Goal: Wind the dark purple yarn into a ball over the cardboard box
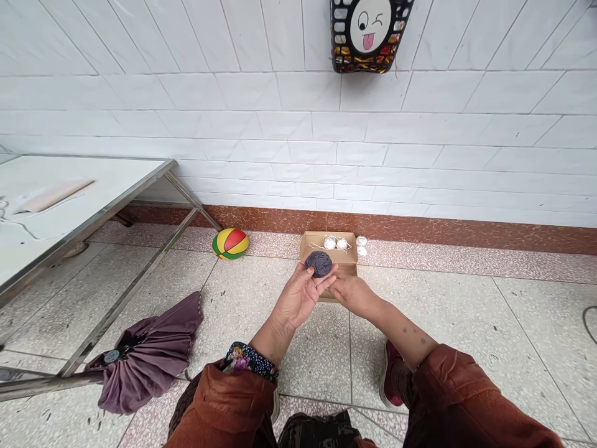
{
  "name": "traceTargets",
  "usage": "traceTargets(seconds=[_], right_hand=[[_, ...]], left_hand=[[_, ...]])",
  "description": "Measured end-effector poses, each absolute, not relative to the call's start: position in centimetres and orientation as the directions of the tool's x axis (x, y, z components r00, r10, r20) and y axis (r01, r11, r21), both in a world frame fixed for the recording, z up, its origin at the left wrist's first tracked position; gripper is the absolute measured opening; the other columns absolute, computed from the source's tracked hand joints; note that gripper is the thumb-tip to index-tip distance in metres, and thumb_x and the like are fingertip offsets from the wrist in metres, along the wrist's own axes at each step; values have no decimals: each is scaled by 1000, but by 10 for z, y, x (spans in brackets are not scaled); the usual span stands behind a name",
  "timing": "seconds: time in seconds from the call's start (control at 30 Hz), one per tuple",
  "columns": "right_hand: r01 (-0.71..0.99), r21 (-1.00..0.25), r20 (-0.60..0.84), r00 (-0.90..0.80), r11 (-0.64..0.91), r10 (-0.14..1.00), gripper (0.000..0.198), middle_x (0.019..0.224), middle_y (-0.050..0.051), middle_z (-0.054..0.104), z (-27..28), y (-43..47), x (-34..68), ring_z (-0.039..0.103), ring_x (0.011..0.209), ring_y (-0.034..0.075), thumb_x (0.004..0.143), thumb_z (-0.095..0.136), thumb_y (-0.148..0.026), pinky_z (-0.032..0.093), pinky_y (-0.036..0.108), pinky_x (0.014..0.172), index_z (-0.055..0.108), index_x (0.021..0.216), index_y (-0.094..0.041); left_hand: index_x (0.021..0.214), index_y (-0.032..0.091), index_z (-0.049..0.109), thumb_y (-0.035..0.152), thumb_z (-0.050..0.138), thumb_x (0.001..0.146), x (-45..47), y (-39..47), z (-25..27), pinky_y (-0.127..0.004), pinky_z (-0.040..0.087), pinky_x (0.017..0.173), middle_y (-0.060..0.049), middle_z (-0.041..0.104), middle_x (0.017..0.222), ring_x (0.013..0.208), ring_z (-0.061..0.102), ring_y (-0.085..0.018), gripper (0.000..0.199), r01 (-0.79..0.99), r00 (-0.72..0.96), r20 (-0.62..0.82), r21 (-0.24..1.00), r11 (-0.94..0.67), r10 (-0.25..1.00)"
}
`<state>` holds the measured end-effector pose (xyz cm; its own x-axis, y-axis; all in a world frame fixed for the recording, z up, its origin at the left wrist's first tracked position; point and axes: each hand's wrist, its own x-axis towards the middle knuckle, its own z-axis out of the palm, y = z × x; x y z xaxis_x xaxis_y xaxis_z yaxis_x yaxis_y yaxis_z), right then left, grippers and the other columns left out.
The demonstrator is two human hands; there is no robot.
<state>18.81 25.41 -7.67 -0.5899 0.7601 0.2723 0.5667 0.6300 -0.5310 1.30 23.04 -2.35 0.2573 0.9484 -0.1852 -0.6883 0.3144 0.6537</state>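
A ball of dark grey yarn (318, 264) rests in my left hand (303, 292), held between the thumb and fingers. Close beside it is my right hand (352, 294), its fingers curled in near the left fingertips. Whatever those right fingers hold, if anything, is too small to make out. Below and behind both hands an open cardboard box (309, 241) stands on the floor, partly covered by them. Two white yarn balls (336, 243) with loose ends lie at its far part. More small white balls (361, 242) sit just right of the box.
A metal-framed table (116, 180) stands at the left, with a folded purple umbrella (153, 354) leaning by its leg. A striped ball (231, 243) lies near the tiled wall (233, 93). A black basket (370, 62) hangs above. My shoe (393, 376) is on the floor at right.
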Motion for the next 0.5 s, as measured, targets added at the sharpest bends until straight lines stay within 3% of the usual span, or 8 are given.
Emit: traceTargets(seconds=[0.17,0.3,0.5], right_hand=[[563,-516,233,-633,646,738,20,89,5,70,-68,249,186,68,77,18,103,50,-23,51,27,69,69,100,-19],[399,-623,329,-647,673,688,21,87,5,69,-44,247,188,66,80,18,103,49,-26,50,29,73,67,96,-20],[227,-847,362,-416,481,834,22,79,2,67,-22,254,196,61,73,16,99,56,-34,47,28,69,66,85,-21]], left_hand=[[113,24,61,23,79,73,9,236,-27,-22,42,68,0,67,108,79,59,-9,44,-633,82,-248,735,242,965],[102,21,63,20,78,66,5,240,-30,-23,38,68,0,65,102,81,56,-11,40,-530,-20,-264,820,213,964],[100,18,65,22,75,65,4,235,-31,-28,38,75,-1,66,92,85,56,-16,36,-228,96,-238,940,254,967]])
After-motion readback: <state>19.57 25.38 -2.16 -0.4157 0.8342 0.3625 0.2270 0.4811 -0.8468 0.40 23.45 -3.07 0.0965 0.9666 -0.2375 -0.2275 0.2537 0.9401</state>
